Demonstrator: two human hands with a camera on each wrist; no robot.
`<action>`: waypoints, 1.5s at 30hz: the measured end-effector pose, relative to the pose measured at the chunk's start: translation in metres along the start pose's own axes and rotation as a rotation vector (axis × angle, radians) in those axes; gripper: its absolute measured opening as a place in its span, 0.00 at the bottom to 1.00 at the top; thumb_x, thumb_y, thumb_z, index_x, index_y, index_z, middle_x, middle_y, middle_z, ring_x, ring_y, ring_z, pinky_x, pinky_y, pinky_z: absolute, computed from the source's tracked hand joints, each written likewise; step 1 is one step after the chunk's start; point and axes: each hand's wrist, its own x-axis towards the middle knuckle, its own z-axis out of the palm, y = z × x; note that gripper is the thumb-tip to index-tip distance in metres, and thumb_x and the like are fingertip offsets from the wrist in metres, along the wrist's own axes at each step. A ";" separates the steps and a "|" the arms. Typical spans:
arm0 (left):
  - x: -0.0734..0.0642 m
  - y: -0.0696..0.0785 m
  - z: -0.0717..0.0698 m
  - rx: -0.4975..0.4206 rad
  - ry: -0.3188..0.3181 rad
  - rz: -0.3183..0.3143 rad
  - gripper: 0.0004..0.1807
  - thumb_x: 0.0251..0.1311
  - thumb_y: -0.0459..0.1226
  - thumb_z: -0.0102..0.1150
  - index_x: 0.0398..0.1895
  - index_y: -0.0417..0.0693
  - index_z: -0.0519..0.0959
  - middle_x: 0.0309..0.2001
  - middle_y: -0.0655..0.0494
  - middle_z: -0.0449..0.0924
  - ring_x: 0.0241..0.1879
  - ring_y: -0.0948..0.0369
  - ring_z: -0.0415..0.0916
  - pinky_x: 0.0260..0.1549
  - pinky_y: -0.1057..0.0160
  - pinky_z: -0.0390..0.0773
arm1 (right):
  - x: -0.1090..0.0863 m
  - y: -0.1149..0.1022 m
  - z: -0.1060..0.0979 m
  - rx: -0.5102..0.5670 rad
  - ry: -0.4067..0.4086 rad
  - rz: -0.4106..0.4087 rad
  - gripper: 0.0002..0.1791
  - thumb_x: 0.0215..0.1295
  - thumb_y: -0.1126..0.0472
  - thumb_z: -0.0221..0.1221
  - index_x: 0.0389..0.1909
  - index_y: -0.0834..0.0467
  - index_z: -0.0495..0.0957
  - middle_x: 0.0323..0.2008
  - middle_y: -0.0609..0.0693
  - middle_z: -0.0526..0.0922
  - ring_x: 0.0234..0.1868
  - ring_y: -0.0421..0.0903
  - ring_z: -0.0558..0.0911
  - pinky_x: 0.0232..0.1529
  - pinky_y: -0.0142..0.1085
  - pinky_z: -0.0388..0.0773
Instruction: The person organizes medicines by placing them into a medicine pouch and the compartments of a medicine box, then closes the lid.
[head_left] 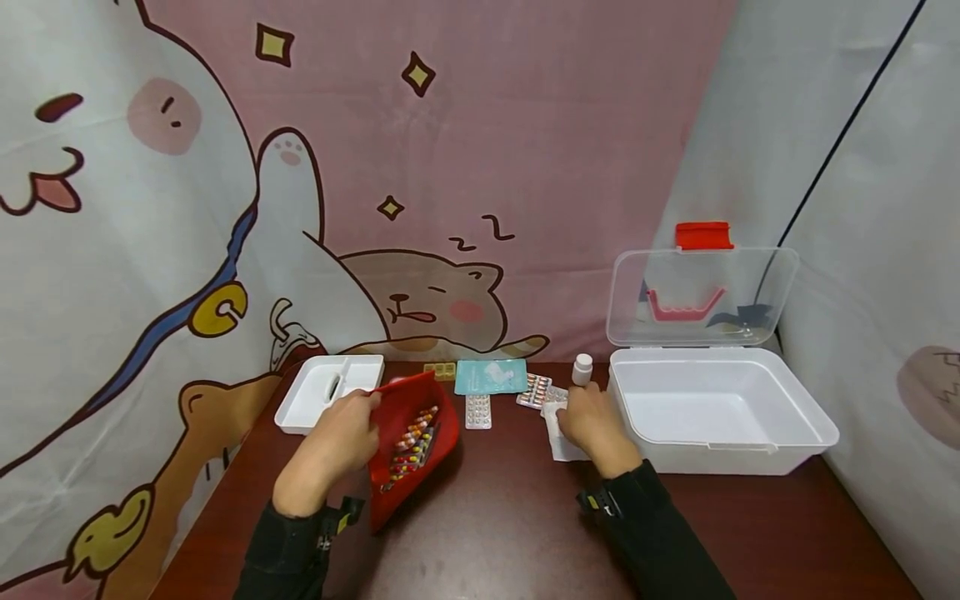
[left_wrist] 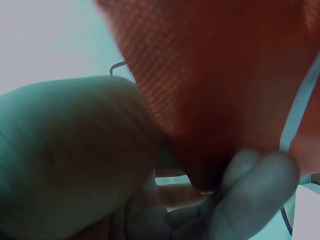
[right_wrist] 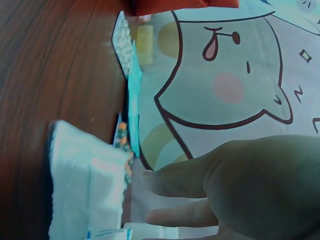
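My left hand (head_left: pixel 339 442) grips the upper left edge of a red pouch (head_left: pixel 446 417), tilted with its mouth towards me. Inside the pouch lie blister packs of coloured capsules (head_left: pixel 411 446). In the left wrist view, red fabric (left_wrist: pixel 225 90) runs down between thumb and fingers. My right hand (head_left: pixel 592 423) is over a white packet (head_left: pixel 564 446), just in front of a white-capped bottle (head_left: pixel 582 368). The right wrist view shows its thumb and a finger (right_wrist: pixel 182 215) extended and apart, beside the white packet, with nothing gripped between them.
A white tray (head_left: pixel 300 408) stands at the left. Along the back lie a yellow blister pack (head_left: pixel 439 371), a teal packet (head_left: pixel 491 377), a silver blister pack (head_left: pixel 477 412) and a capsule blister pack (head_left: pixel 534 390). At the right, a white box (head_left: pixel 735 458) has its clear lid (head_left: pixel 705 267) raised.
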 end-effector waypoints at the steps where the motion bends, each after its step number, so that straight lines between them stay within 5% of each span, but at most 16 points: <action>1: 0.000 0.000 0.001 -0.001 0.000 -0.001 0.26 0.69 0.28 0.56 0.70 0.30 0.79 0.64 0.32 0.82 0.55 0.43 0.85 0.58 0.41 0.86 | 0.000 0.001 0.001 -0.013 -0.008 0.001 0.23 0.72 0.58 0.66 0.55 0.76 0.83 0.48 0.72 0.83 0.46 0.69 0.85 0.54 0.62 0.83; 11: 0.001 -0.001 0.004 0.000 -0.012 -0.010 0.26 0.69 0.27 0.56 0.70 0.31 0.80 0.62 0.34 0.83 0.53 0.45 0.84 0.56 0.42 0.87 | 0.002 0.018 0.019 -0.031 0.005 -0.077 0.17 0.59 0.68 0.69 0.49 0.69 0.87 0.46 0.71 0.83 0.45 0.68 0.84 0.52 0.61 0.82; 22: -0.001 -0.002 0.006 -0.003 -0.014 -0.017 0.27 0.69 0.28 0.56 0.71 0.31 0.79 0.63 0.33 0.83 0.54 0.45 0.84 0.57 0.41 0.87 | 0.006 0.019 0.028 0.031 -0.016 -0.058 0.26 0.60 0.68 0.71 0.60 0.69 0.81 0.52 0.72 0.82 0.51 0.67 0.83 0.60 0.62 0.80; 28: -0.001 -0.001 0.005 -0.008 -0.017 -0.024 0.27 0.69 0.27 0.57 0.71 0.32 0.79 0.63 0.34 0.83 0.53 0.46 0.84 0.56 0.42 0.88 | 0.010 0.018 0.025 0.037 -0.026 -0.069 0.22 0.60 0.70 0.69 0.56 0.68 0.83 0.48 0.67 0.87 0.47 0.61 0.85 0.56 0.57 0.82; 34: -0.001 0.000 0.004 -0.014 -0.026 -0.036 0.28 0.69 0.28 0.57 0.72 0.32 0.78 0.64 0.34 0.82 0.54 0.46 0.84 0.56 0.42 0.88 | 0.008 0.009 0.012 0.077 -0.073 -0.061 0.14 0.65 0.67 0.65 0.50 0.64 0.89 0.45 0.61 0.89 0.41 0.54 0.80 0.48 0.52 0.81; 45: 0.000 0.000 0.002 -0.006 -0.006 -0.008 0.27 0.68 0.27 0.57 0.70 0.32 0.80 0.62 0.33 0.83 0.52 0.45 0.85 0.56 0.41 0.88 | -0.006 -0.013 -0.009 0.239 0.035 -0.184 0.18 0.79 0.64 0.59 0.63 0.59 0.87 0.60 0.63 0.89 0.56 0.60 0.87 0.57 0.59 0.83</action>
